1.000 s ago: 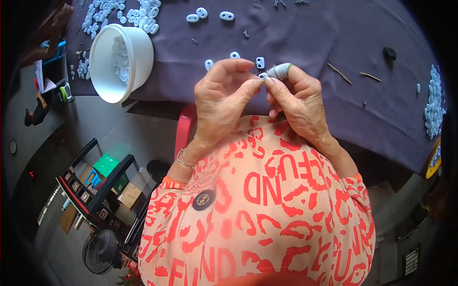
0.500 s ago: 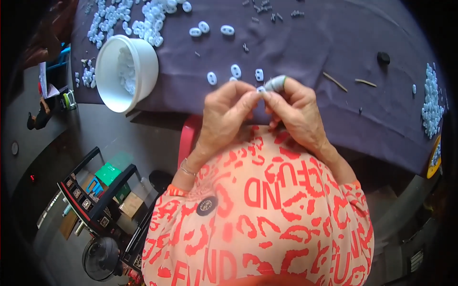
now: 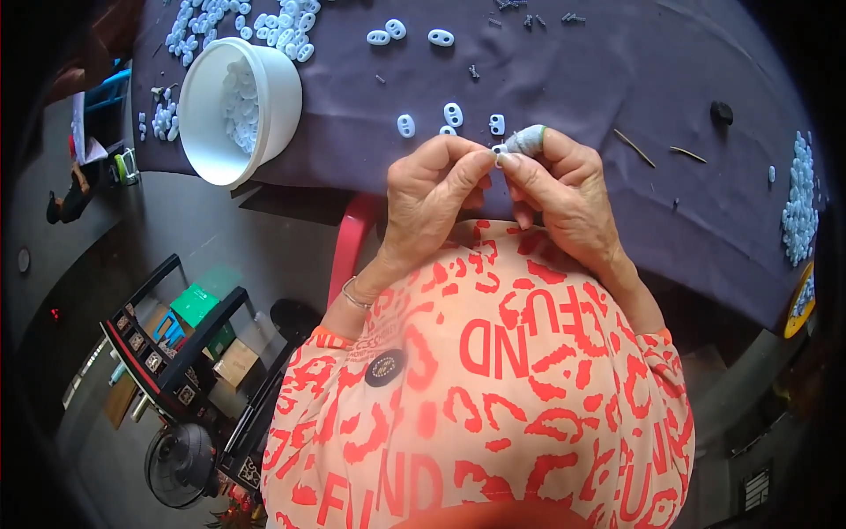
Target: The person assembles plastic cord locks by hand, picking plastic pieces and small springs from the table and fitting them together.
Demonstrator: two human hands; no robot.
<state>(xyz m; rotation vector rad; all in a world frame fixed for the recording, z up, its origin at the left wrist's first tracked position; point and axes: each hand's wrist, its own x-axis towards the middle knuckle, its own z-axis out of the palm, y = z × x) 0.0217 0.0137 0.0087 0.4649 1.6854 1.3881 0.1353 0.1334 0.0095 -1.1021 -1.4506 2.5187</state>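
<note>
Still pinching a small white piece [image 3: 500, 149] between left hand [image 3: 432, 183] and right hand [image 3: 568, 189], now with left fingertips [image 3: 482, 160] tighter, short of loose pieces [image 3: 453, 115]; likely mid-work.

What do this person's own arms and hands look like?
Both are ungloved. The left hand has a thin silvery bracelet at its wrist; the right hand has a whitish, green-edged wrap around one finger. The loose peach sleeves carry red patches and orange cuffs.
</note>
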